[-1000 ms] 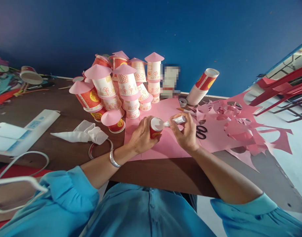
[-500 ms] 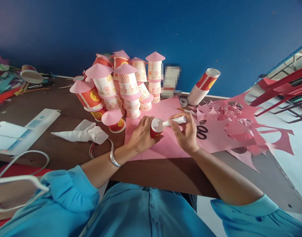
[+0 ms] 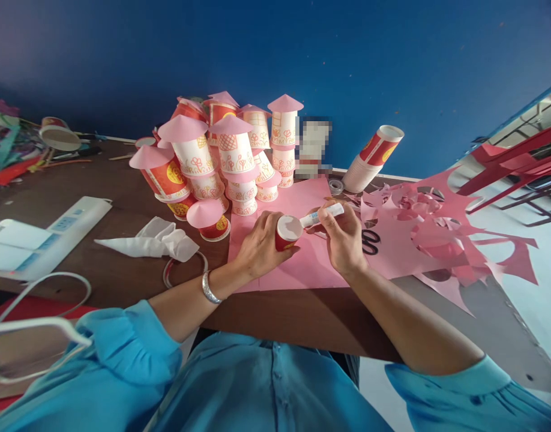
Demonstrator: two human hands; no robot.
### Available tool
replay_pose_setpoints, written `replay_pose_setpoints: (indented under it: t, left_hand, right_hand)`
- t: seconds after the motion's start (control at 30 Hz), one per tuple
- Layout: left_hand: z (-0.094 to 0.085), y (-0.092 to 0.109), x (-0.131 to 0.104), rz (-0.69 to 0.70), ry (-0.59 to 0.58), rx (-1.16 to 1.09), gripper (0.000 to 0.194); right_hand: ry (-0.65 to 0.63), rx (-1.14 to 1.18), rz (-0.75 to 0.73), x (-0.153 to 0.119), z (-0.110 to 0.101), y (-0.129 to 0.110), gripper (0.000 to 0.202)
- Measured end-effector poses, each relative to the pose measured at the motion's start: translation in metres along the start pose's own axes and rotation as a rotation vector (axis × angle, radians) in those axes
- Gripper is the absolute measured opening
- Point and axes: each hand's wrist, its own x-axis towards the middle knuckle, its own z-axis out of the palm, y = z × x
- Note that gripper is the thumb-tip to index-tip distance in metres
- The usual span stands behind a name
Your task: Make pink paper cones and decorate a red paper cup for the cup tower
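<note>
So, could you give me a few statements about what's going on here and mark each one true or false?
1. The left hand holds a red cup. True.
2. A silver bracelet is on the right arm. False: it is on the left arm.
3. The right hand holds a white tube. True.
4. The wall is yellow. False: it is blue.
5. Pink paper lies beneath the hands. True.
</note>
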Motion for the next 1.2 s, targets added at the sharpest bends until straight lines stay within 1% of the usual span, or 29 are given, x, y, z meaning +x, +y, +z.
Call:
replay_pose_setpoints:
  t: [0.1, 0.17, 0.23, 0.33, 0.53, 0.63, 0.8, 1.07, 1.2]
  left_hand:
    - [0.000, 0.000, 0.001, 0.027, 0.008, -0.006, 0.063]
    - [0.000, -0.001, 0.001, 0.037, 0.011, -0.010, 0.062]
    - [0.000, -0.001, 0.002, 0.040, 0.015, -0.012, 0.061]
    - [0.000, 0.000, 0.002, 0.035, 0.017, -0.010, 0.060]
    - [-0.001, 0.001, 0.002, 0.017, 0.000, -0.006, 0.060]
    - [0.000, 0.000, 0.001, 0.026, 0.005, -0.010, 0.060]
    - [0.001, -0.002, 0.001, 0.035, 0.008, -0.007, 0.060]
    - [-0.001, 0.002, 0.001, -0.005, -0.013, 0.003, 0.061]
    - [-0.002, 0.002, 0.001, 0.003, -0.011, 0.000, 0.060]
  right_hand:
    - [-0.003, 0.131, 0.181, 0.006, -0.002, 0.006, 0.043]
    - [-0.037, 0.152, 0.236, 0.007, -0.003, 0.010, 0.043]
    - [-0.060, 0.146, 0.254, 0.007, -0.003, 0.013, 0.041]
    - [-0.057, 0.140, 0.251, 0.006, -0.002, 0.015, 0.041]
    - [0.001, 0.157, 0.214, 0.005, 0.000, 0.013, 0.044]
    - [0.007, 0.149, 0.189, 0.004, 0.000, 0.011, 0.043]
    - [0.033, 0.166, 0.194, 0.004, 0.001, 0.010, 0.046]
    - [0.033, 0.166, 0.141, 0.002, 0.003, 0.005, 0.039]
    - [0.039, 0.158, 0.129, 0.001, 0.003, 0.003, 0.039]
